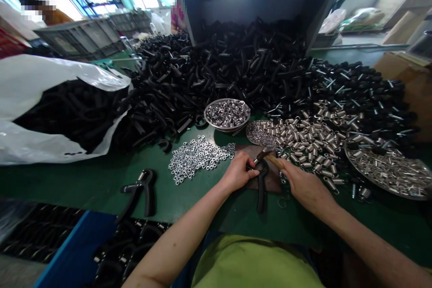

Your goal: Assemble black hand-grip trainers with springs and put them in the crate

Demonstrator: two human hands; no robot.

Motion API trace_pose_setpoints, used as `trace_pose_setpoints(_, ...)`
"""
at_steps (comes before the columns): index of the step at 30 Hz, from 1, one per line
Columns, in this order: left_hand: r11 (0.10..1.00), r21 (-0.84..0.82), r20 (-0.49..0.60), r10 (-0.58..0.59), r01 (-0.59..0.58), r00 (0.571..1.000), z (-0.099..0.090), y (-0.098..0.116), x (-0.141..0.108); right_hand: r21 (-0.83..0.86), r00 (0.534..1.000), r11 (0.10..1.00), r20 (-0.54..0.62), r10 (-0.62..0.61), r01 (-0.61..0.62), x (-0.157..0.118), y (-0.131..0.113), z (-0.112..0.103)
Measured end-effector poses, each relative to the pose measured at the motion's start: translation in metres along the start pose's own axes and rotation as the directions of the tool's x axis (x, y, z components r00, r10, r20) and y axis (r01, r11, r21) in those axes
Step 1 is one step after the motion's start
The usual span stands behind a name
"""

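Closest to the camera, lime-green shirt at the bottom edge, right up against the green worktop. And straight to the action: left grip closed on a black clamp, pinching near its top, over a dark plate. Right grip closed too, firmly around the wooden handle of a hammer, metal head right by the clamp's upper end. Just to the left, loose silver nuts; behind them, a round bowl full of small metal pieces. Over on the right, springs aplenty, then a wide tray of metal pins. Out left, another clamp on the worktop, above a blue crate, and a white bag bulging with black parts. Up ahead, a huge heap of black parts, spilling from a tipped grey bin. Beyond, two people: one in orange, one in pink.
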State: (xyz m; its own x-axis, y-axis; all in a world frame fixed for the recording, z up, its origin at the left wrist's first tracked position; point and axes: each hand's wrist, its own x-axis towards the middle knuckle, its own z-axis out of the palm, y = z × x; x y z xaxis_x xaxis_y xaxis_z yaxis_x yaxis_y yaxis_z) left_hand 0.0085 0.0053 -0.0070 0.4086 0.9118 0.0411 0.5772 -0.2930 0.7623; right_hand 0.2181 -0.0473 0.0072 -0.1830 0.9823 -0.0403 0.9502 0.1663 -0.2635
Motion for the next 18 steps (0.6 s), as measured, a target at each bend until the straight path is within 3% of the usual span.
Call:
trace_pose_setpoints(2, 0.993, 0.115, -0.124, 0.021, -0.007, 0.992, 0.003, 0.003, -0.013, 0.002, 1.0, 1.0, -0.025, -0.013, 0.013, 0.0, 0.002, -0.002)
trace_pose_setpoints(5, 0.959, 0.281, -0.271, 0.036, 0.043, 0.962, 0.009, 0.008, -0.039, 0.088, 0.993, 0.995, -0.108, -0.04, 0.05, -0.012, -0.007, -0.025)
trace_pose_setpoints(8, 0.926, 0.37, -0.223, 0.012, 0.073, 0.975, 0.014, 0.006, -0.059, 0.207, 0.946, 0.971, -0.321, -0.051, 0.123, -0.033, -0.021, -0.05)
trace_pose_setpoints(10, 0.914, 0.401, -0.179, 0.008, 0.065, 0.984, 0.016, 0.003, -0.063, 0.23, 0.857, 0.952, -0.512, -0.057, 0.201, -0.043, -0.027, -0.054)
trace_pose_setpoints(11, 0.909, 0.412, -0.169, 0.016, 0.056, 0.985, 0.017, 0.002, -0.063, 0.201, 0.828, 0.95, -0.553, -0.09, 0.238, -0.045, -0.028, -0.05)
trace_pose_setpoints(12, 0.906, 0.421, -0.164, 0.027, 0.046, 0.986, 0.018, 0.001, -0.062, 0.149, 0.828, 0.956, -0.545, -0.134, 0.253, -0.045, -0.028, -0.045)
trace_pose_setpoints(13, 0.903, 0.428, -0.163, 0.037, 0.036, 0.986, 0.018, -0.001, -0.061, 0.086, 0.856, 0.964, -0.484, -0.18, 0.252, -0.043, -0.027, -0.039)
trace_pose_setpoints(16, 0.902, 0.431, -0.16, 0.057, 0.018, 0.985, 0.018, -0.002, -0.058, -0.041, 0.958, 0.976, -0.187, -0.218, 0.214, -0.037, -0.024, -0.029)
trace_pose_setpoints(18, 0.905, 0.426, -0.162, 0.059, 0.016, 0.985, 0.018, -0.001, -0.058, -0.004, 0.961, 0.982, -0.209, -0.183, 0.186, -0.037, -0.026, -0.032)
